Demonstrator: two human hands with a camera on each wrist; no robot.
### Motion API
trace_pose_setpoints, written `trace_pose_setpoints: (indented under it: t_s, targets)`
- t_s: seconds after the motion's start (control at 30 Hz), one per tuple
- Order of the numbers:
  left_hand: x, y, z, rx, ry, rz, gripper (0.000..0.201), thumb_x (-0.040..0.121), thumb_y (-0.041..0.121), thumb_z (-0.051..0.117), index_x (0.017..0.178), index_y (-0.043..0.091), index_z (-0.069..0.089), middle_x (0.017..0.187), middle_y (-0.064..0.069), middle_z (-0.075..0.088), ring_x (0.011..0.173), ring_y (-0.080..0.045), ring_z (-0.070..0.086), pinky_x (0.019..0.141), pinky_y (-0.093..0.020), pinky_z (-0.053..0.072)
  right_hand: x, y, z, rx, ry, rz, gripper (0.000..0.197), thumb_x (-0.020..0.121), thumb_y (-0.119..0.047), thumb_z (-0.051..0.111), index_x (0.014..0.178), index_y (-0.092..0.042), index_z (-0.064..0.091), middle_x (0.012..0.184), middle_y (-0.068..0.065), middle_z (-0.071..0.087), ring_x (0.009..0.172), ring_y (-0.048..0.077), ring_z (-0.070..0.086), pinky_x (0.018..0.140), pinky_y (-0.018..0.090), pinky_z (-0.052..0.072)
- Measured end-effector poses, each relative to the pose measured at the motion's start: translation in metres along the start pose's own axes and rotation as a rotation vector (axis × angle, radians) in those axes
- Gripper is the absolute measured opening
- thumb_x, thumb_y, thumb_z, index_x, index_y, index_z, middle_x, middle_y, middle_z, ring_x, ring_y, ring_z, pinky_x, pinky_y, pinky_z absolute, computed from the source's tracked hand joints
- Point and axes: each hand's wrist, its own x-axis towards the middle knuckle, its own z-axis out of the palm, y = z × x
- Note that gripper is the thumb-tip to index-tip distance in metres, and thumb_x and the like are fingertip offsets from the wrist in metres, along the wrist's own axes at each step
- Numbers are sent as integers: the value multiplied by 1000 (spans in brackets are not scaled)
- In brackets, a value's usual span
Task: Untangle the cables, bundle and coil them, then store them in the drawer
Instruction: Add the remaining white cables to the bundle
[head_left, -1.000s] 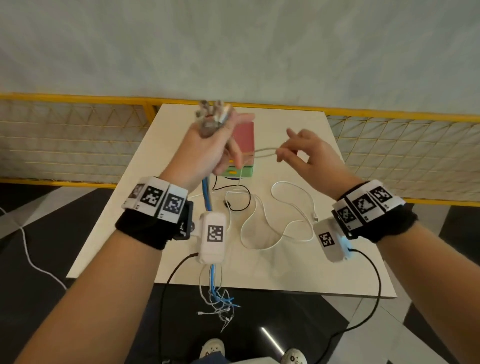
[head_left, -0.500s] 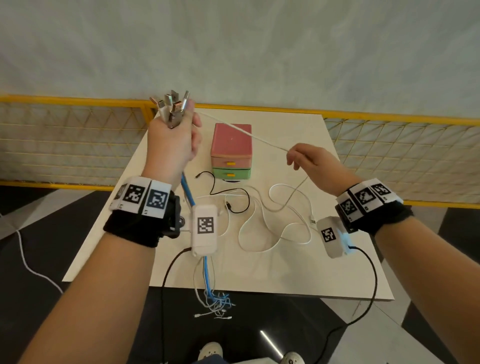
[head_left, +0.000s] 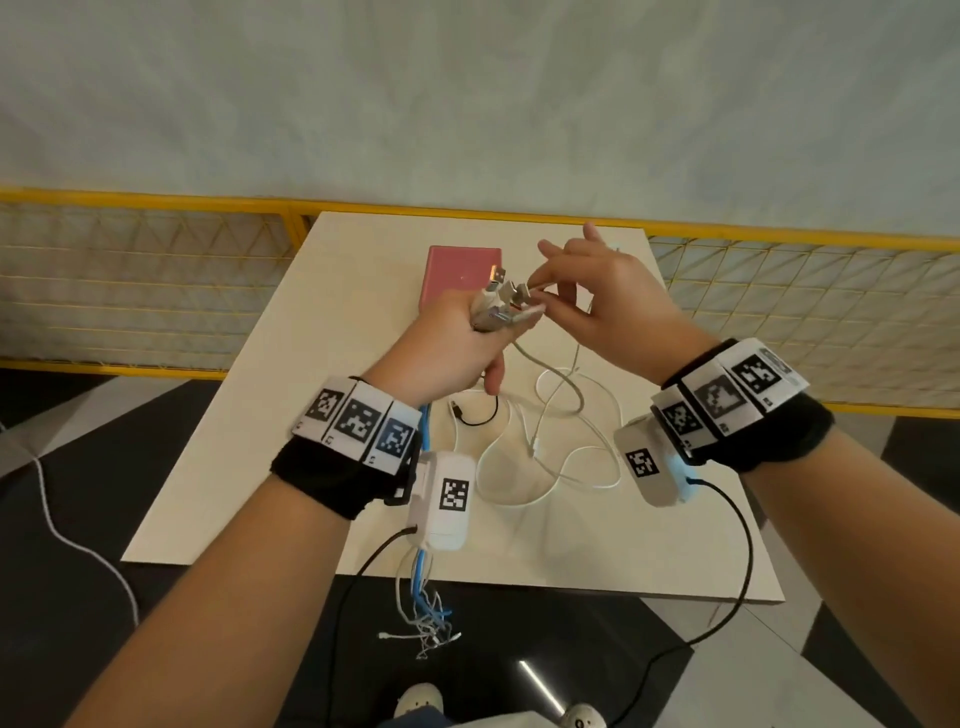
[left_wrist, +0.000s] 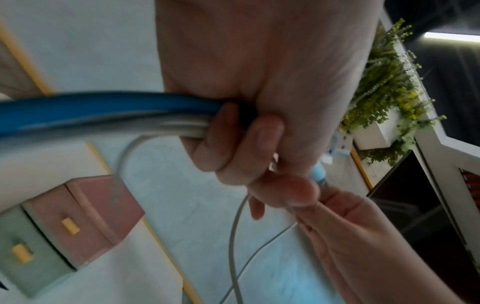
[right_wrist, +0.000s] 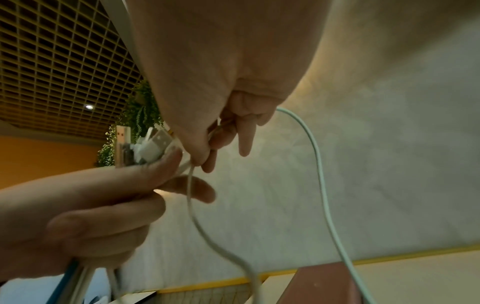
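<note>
My left hand (head_left: 452, 348) grips a bundle of cables (head_left: 498, 306) above the table, plug ends sticking up out of the fist. Blue and grey strands (left_wrist: 103, 111) run back from the fist and hang off the table's near edge (head_left: 426, 613). My right hand (head_left: 613, 306) meets the bundle and pinches a white cable (right_wrist: 197, 216) near its plug between thumb and forefinger. That cable drops slack onto the table. The small drawer unit (head_left: 457, 270), pink on top and green below, stands behind the hands with its drawers shut (left_wrist: 85, 216).
Loose white cable loops (head_left: 550, 457) and a short black cable (head_left: 475, 415) lie on the white table (head_left: 260, 441). A yellow mesh fence (head_left: 156, 270) runs behind the table. The wrist cameras' black leads (head_left: 743, 545) hang near the front edge.
My left hand came down and to the right with the bundle. My right hand moved in to the plug ends, and the white cable that was stretched between the hands now hangs slack.
</note>
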Motion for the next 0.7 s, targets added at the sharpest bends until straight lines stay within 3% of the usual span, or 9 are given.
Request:
trace_pose_setpoints:
  t_s: [0.1, 0.2, 0.27, 0.37, 0.43, 0.5, 0.6, 0.7]
  targets:
    - [0, -4, -6, 24, 113, 34, 31, 97, 25, 55, 67, 21, 64, 38, 4, 51, 36, -6, 42, 51, -21, 37, -3, 4, -5, 34, 47, 12, 14, 91, -22, 60, 96, -10, 67, 75, -4, 57, 109, 14, 61, 116, 33, 25]
    - [-1, -9, -15, -49, 335, 76, 23, 97, 22, 56, 79, 11, 66, 40, 6, 47, 37, -4, 43, 49, -16, 38, -9, 11, -14, 23, 83, 106, 17, 95, -21, 54, 97, -8, 65, 82, 2, 65, 88, 20, 64, 89, 36, 49]
    - [-4, -11, -21, -126, 447, 96, 19, 97, 20, 56, 90, 6, 67, 43, 7, 45, 37, -4, 40, 44, -15, 36, -13, 18, -21, -19, 55, 176, 18, 97, -21, 50, 96, -9, 64, 84, 4, 66, 79, 17, 60, 78, 34, 50]
    - [-11, -13, -30, -192, 578, 109, 20, 98, 24, 56, 86, 10, 66, 40, 7, 44, 35, -4, 36, 41, -15, 33, -18, 23, -30, -57, 32, 219, 18, 97, -21, 49, 95, -10, 63, 85, 1, 66, 78, 12, 58, 72, 12, 44]
    - [-13, -15, -35, -218, 619, 95, 21, 98, 29, 56, 85, 16, 66, 38, 7, 45, 34, -5, 37, 40, -17, 32, -19, 20, -37, -60, 49, 233, 18, 98, -23, 48, 96, -11, 62, 84, -1, 67, 77, 9, 60, 69, 6, 41]
    - [-16, -14, -36, -222, 602, 73, 20, 98, 31, 56, 92, 17, 69, 38, 6, 45, 36, -6, 37, 41, -18, 32, -20, 8, -45, -11, 51, 264, 18, 99, -26, 45, 97, -14, 58, 83, -5, 69, 70, 9, 66, 65, 15, 47]
    - [-22, -7, -32, -298, 534, 77, 14, 98, 30, 56, 105, 30, 67, 42, 2, 50, 40, -13, 36, 40, -20, 31, -21, -20, -58, -6, -13, 295, 17, 101, -28, 37, 96, -19, 51, 75, -8, 71, 45, 10, 63, 55, 27, 48]
    - [-29, -1, -29, -391, 521, 89, 9, 99, 30, 55, 97, 36, 61, 47, -4, 59, 34, -14, 31, 37, -20, 25, -28, -48, -72, -70, -209, 322, 18, 100, -27, 36, 92, -23, 52, 63, -10, 70, 36, 14, 57, 50, 29, 47]
